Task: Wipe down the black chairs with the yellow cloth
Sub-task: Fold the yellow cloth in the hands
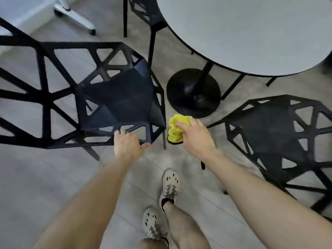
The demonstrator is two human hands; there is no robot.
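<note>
Yellow cloth (177,129): our right hand (195,137) is clamping it, bunched, in curled fingers.
Black chair (115,97): our left hand (126,142) is hooking its fingers over the front edge.
Risk: we are likely skipping lattice struts with so bunched a wad.

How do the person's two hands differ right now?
The left hand grips the near edge of the left chair; the right hand touches no chair. The right hand holds the bunched yellow cloth; the left hand holds no cloth. The right hand hangs in the gap between the left chair and the right chair, while the left hand is on the frame. Both are bare and reach forward.
</note>
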